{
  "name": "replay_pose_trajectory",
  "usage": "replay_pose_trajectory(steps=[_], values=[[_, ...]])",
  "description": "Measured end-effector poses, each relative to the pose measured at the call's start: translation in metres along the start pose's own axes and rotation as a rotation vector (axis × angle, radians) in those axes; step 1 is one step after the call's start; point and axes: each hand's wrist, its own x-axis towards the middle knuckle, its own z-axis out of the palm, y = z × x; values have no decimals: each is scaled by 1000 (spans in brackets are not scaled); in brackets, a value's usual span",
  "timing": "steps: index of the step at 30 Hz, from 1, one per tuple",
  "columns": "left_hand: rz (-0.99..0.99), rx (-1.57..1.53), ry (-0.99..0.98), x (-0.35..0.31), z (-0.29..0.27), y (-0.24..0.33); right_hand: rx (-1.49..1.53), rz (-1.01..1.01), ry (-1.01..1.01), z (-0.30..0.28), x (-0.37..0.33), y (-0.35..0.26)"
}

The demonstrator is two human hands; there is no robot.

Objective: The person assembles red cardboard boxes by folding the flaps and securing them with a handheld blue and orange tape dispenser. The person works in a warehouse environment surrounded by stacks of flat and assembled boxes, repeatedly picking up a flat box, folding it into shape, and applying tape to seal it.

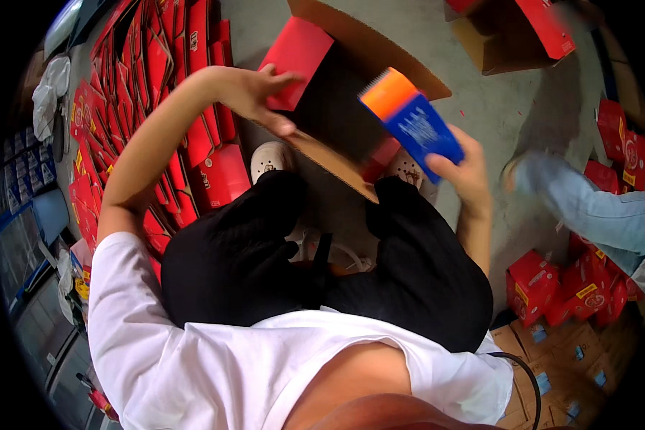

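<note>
My right hand (pixel 462 168) grips a blue tape dispenser (pixel 426 136) with an orange end and a serrated edge, tilted over the right side of an open cardboard box (pixel 401 54). The box is red outside and brown inside, and stands on the floor in front of my knees with its flaps spread. My left hand (pixel 258 97) is over the box's left near corner, fingers apart and holding nothing. Its thumb is by the near flap (pixel 326 159); whether they touch I cannot tell. The box's bottom lies in shadow.
Flattened red cartons (pixel 193 107) are stacked on the left. Another open red box (pixel 509 36) stands at the far right. Closed red boxes (pixel 530 287) and brown cartons (pixel 552 358) sit at the right. A person's blurred leg in light jeans (pixel 580 204) is at the right.
</note>
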Motion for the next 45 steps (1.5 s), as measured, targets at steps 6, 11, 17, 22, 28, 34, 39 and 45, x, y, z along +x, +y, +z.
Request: replay_pose_trajectory(steps=[6,11,17,22,28,34,39,45], values=[[-27,-91,27,-6,-2,-19,276,34,30,33,53,13],[-229,28,1008,61,64,-17,301,-324,423,-1,49,-38],[-197,-426,1020,77,75,-38,473,-158,373,4,78,-19],[18,-1360,975,64,58,-24,416,-22,249,65,60,22],[-270,-393,1222,84,78,-36,222,66,45,70,56,4],[-3,-639,1330,49,69,22,105,76,-37,63,62,21],[39,-1706,526,36,56,30,35,24,-63,68,63,18],[-22,-1540,885,32,56,-1,-182,-25,-135,76,99,1]])
